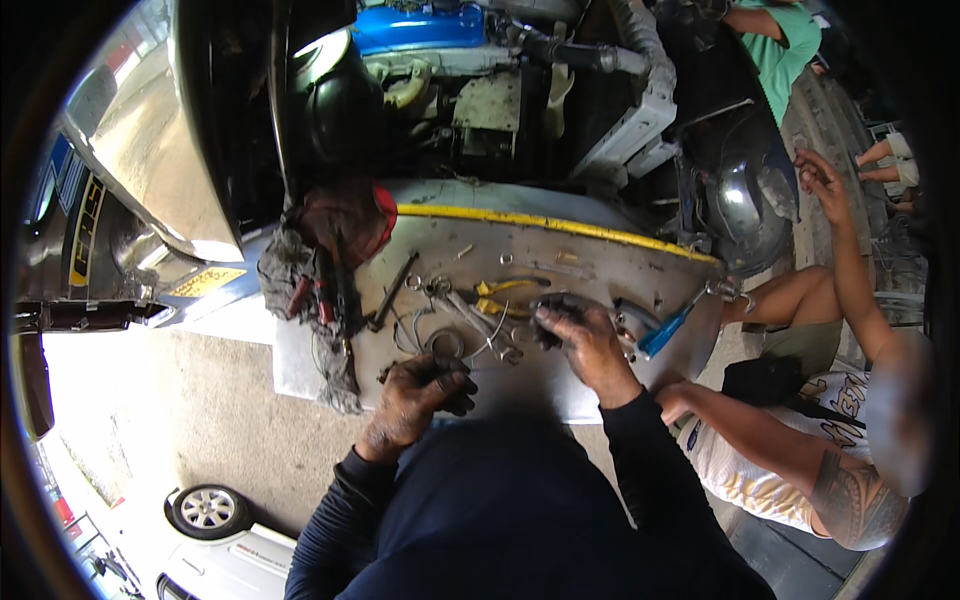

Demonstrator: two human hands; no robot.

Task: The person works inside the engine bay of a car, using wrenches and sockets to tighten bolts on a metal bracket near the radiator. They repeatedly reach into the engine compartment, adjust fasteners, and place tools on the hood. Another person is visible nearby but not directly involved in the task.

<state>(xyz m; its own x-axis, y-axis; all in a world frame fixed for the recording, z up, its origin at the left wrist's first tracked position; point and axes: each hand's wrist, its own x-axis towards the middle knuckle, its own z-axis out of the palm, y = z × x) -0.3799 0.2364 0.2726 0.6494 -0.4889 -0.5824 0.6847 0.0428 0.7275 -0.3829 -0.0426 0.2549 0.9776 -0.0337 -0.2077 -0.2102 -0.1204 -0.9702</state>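
My left hand (420, 397) is over the near edge of a metal panel (590, 400), its blackened fingers curled together. Anything between them is hidden. To its right, my right hand (585, 338) hovers above the panel with thumb and fingers pinched; I cannot make out what is in them. Between and beyond the hands lie a dark ring (445, 344), thin wire (402, 330), several wrenches (470, 312) and yellow-handled pliers (515, 287). A blue-handled screwdriver (668, 327) lies right of my right hand.
Dirty rags (290, 265) with tools on them cover the panel's left side. A yellow strip (540, 224) runs along its far edge, before an open engine bay (485, 110). At the right sits another person (780, 440), one arm raised; a green-shirted person (785, 50) is farther back.
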